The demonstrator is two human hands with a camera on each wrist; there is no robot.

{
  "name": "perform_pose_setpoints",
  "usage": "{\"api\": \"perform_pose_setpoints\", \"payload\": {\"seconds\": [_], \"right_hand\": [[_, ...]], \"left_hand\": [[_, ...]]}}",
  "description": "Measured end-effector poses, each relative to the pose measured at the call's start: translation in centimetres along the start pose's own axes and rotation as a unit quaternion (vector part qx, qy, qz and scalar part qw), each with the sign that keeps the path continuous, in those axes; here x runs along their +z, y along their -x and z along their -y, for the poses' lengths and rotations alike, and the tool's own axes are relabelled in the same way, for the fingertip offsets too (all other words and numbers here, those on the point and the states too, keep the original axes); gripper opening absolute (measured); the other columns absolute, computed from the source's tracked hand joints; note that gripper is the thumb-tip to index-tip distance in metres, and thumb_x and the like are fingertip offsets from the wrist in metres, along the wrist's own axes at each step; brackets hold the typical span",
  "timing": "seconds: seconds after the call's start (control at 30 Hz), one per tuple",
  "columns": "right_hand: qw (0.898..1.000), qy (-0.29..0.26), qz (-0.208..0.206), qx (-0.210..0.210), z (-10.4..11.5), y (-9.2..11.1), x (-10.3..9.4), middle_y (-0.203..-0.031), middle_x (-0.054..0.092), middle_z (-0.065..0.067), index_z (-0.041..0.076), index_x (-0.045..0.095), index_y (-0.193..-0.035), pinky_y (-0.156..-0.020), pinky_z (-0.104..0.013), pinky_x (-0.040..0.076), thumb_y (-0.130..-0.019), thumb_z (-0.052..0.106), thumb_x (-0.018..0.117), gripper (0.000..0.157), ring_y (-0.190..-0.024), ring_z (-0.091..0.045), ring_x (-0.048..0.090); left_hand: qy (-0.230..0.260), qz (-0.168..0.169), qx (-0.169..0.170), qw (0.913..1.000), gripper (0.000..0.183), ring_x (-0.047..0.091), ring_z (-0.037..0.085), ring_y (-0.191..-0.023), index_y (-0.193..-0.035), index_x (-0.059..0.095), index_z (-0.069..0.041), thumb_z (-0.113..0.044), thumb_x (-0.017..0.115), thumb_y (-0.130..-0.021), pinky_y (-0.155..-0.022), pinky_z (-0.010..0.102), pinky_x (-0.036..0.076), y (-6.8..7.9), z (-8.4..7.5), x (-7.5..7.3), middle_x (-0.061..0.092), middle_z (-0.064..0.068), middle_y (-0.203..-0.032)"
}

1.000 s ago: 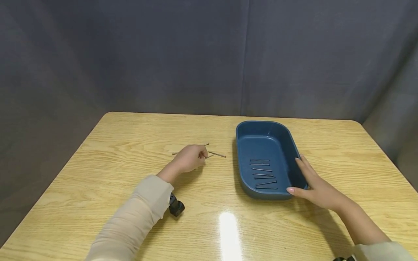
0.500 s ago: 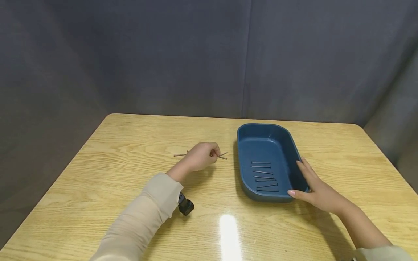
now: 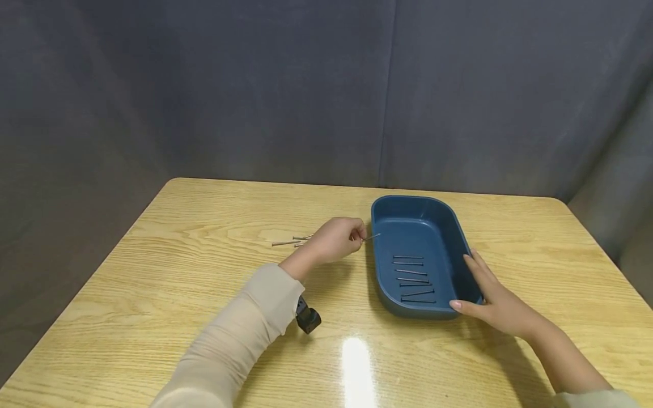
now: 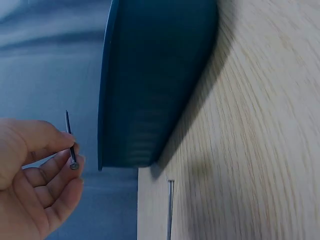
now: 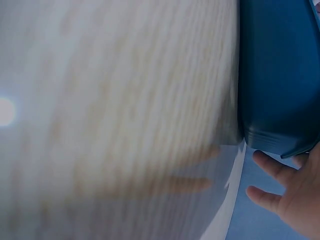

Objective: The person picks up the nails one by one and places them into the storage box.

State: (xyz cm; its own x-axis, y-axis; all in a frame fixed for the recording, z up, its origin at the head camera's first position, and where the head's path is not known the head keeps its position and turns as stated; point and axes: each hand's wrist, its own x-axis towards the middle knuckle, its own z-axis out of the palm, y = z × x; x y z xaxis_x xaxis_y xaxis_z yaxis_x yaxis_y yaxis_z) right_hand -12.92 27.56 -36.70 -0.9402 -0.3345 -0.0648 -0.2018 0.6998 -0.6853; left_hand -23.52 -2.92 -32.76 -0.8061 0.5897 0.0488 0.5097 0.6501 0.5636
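Observation:
My left hand [image 3: 334,241] pinches a nail [image 4: 71,145] between thumb and fingertips, its head toward the palm side and its point sticking out. In the head view the nail's tip reaches over the left rim of a blue rectangular tray [image 3: 408,235]. Several dark nails [image 3: 411,271] lie in a rough row on the tray's floor, toward the near end. My right hand [image 3: 502,306] rests against the tray's near right corner, fingers spread along the right side and thumb at the near rim.
Loose nails [image 3: 285,243] lie on the wooden table [image 3: 178,272], left of the tray and partly hidden by my left hand. A dark grey curtain [image 3: 285,90] hangs behind the table's far edge. Glare marks the table's near middle.
My left hand has moved right from the loose nails to the tray's left rim, carrying a nail. My right hand has stayed at the tray's corner.

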Motion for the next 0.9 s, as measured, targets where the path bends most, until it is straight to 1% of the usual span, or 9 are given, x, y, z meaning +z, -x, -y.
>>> {"api": "perform_pose_setpoints", "payload": {"seconds": [0.2, 0.4, 0.63, 0.9], "right_hand": [[1.0, -0.003, -0.006, -0.005, -0.2, 0.1, 0.3, -0.15, -0.014, -0.02, 0.008, -0.005, -0.146, -0.09, -0.072, 0.016, -0.085, 0.028, 0.062, 0.093, -0.133, -0.051, -0.003], [1.0, -0.002, -0.002, 0.0, -0.2, 0.0, 0.0, -0.15, -0.015, -0.019, 0.009, -0.006, -0.146, -0.09, -0.072, 0.015, -0.086, 0.029, 0.061, 0.092, -0.133, -0.05, -0.004], [1.0, -0.002, -0.001, 0.002, -0.1, 0.0, 0.0, -0.15, -0.015, -0.02, 0.008, -0.006, -0.146, -0.091, -0.073, 0.013, -0.086, 0.029, 0.061, 0.093, -0.133, -0.05, -0.005], [1.0, -0.003, -0.001, 0.005, -0.2, 0.0, 0.1, -0.15, -0.015, -0.02, 0.01, -0.007, -0.146, -0.091, -0.072, 0.014, -0.086, 0.029, 0.062, 0.094, -0.133, -0.049, -0.006]], "left_hand": [[0.005, -0.003, 0.003, 1.0, 0.012, 0.054, 0.014, -0.079, -0.096, 0.061, -0.005, -0.003, 0.053, -0.087, -0.07, 0.024, 0.043, -0.4, -0.5, 0.3, 0.062, 0.005, -0.09], [-0.002, -0.003, 0.003, 1.0, 0.011, 0.053, 0.014, -0.078, -0.096, 0.06, -0.007, -0.005, 0.052, -0.089, -0.07, 0.023, 0.043, -0.9, -1.0, 0.4, 0.062, 0.004, -0.09], [0.011, 0.007, 0.003, 0.9999, 0.012, 0.052, 0.013, -0.077, -0.099, 0.06, -0.006, -0.005, 0.052, -0.089, -0.069, 0.023, 0.043, -1.3, -1.9, 0.7, 0.061, 0.004, -0.092], [0.024, 0.017, -0.005, 0.9996, 0.013, 0.054, 0.013, -0.08, -0.101, 0.06, -0.006, -0.007, 0.052, -0.09, -0.069, 0.022, 0.044, -1.9, -2.2, 1.0, 0.062, 0.004, -0.096]]}}
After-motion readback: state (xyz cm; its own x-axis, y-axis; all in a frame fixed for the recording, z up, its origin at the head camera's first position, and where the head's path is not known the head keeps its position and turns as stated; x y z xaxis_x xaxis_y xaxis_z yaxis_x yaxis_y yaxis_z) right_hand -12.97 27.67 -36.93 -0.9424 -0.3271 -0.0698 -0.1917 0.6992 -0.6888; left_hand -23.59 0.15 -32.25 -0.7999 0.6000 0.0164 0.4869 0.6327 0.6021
